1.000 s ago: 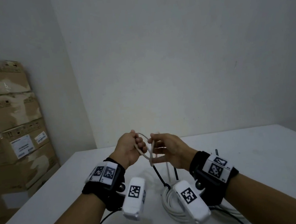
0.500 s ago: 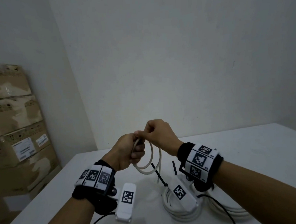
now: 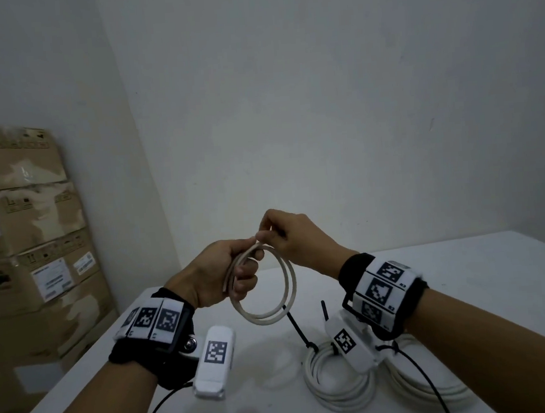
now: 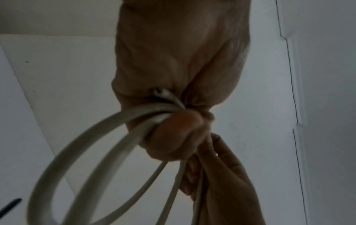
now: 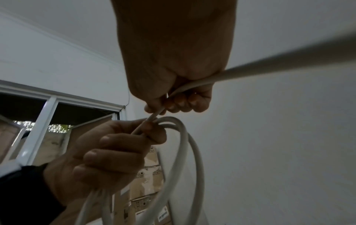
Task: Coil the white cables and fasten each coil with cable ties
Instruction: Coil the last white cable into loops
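Observation:
My left hand (image 3: 237,270) grips a small coil of white cable (image 3: 286,289) held in the air above the white table (image 3: 479,272); two loops hang below the fist. My right hand (image 3: 276,235) pinches the same cable just above the left thumb. In the left wrist view the left hand (image 4: 173,134) holds the loops of the cable (image 4: 92,152). In the right wrist view the right hand (image 5: 169,103) pinches the cable (image 5: 192,152), whose free length runs off to the right. Two coils (image 3: 335,385) bound with black cable ties (image 3: 297,327) lie on the table under my right wrist.
Stacked cardboard boxes (image 3: 32,249) stand against the left wall beside the table. A bare wall runs behind the table. The table's left edge lies near my left forearm. A window (image 5: 48,114) shows in the right wrist view.
Both hands have risen from the table. The right hand moved over to the left fist, and a second loop of cable now hangs from the left hand.

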The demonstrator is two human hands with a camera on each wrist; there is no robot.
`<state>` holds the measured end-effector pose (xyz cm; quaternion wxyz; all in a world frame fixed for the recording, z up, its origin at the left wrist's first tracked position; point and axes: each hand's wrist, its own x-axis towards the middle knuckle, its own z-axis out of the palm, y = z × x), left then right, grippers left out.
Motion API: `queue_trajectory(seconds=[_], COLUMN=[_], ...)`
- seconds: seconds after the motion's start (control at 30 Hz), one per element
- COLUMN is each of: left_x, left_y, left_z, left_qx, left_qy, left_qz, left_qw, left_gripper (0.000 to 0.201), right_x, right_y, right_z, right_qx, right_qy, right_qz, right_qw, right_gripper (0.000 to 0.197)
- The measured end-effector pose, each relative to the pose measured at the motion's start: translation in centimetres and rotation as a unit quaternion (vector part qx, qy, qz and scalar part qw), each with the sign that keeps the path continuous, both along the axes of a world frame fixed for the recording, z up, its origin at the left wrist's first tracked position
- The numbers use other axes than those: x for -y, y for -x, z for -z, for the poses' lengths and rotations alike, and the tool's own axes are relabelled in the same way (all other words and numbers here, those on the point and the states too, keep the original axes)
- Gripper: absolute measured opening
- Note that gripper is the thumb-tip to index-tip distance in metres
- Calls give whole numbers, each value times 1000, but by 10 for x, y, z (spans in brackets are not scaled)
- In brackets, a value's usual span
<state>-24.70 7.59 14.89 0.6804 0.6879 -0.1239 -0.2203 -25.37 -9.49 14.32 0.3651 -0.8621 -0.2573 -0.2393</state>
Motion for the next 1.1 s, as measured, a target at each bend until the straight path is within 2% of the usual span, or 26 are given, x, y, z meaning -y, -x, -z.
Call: queue_trajectory(seconds=[0.17, 0.3, 0.5, 0.6, 0.77, 0.9, 1.0, 1.1], left_x=[-1, -2, -7, -9, -4, -1, -2, 0], left_y=[2, 4, 5, 6, 7, 8, 5, 3], left_z=[-1, -3, -8, -6, 1, 4, 4, 5], left_qx=[-12, -8, 14, 23, 42, 76, 83, 79], left_qy=[12, 35, 100, 87, 69, 66, 106, 132], left_qz=[19, 34, 15, 10, -12, -58, -97, -99], left_qw=[1000, 999, 995, 996, 997, 993, 986, 983], left_gripper=[42, 37, 31, 36, 42, 38, 39, 40], right_x=[3, 1, 10, 8, 0, 8, 15, 18], right_y=[0, 1, 7, 9, 5, 4, 4, 3], right_z=[-5, -9, -2, 1, 3, 2, 2, 6], right_qx=[-5, -28, -136, -204, -215, -309, -369, -390], right_qy=[1, -22, -21, -72, -126, -173, -193, -263], right_qz=[1, -6, -39, -69, -48, -103, -127, -145], right_qw=[1000, 999, 990, 974, 967, 930, 900, 870], right_gripper=[27, 28, 39, 43, 40, 45, 38, 37])
